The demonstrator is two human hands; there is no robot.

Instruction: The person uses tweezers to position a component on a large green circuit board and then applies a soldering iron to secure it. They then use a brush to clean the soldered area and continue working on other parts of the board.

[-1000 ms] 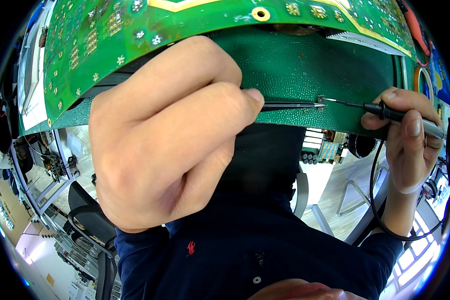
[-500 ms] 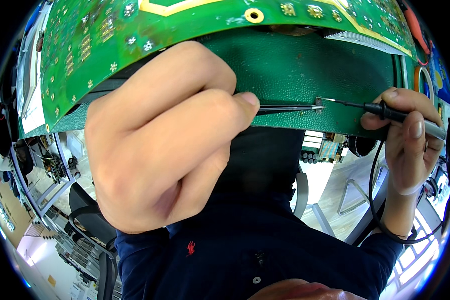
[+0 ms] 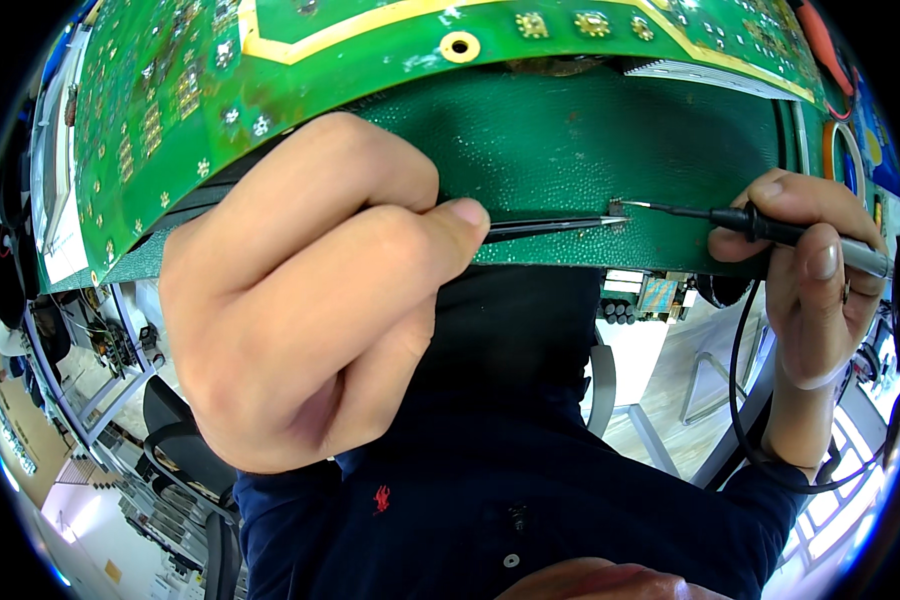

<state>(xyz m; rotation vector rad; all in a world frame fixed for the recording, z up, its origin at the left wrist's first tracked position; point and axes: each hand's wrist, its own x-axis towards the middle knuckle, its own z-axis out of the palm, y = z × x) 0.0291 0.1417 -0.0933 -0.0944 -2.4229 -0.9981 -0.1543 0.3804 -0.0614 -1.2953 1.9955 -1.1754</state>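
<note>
On a green mat point(image 3: 670, 120) lay a tiny dark component point(image 3: 617, 210), apparently steadied by tweezers point(image 3: 545, 228) the left hand point(image 3: 300, 290) pinched, while the right hand point(image 3: 815, 250) gripped a corded tool point(image 3: 785, 233), tip close beside.

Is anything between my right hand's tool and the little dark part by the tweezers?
Nothing visible. The tool in your right hand points at the part; the tweezers in your left hand approach from the opposite side.
</note>
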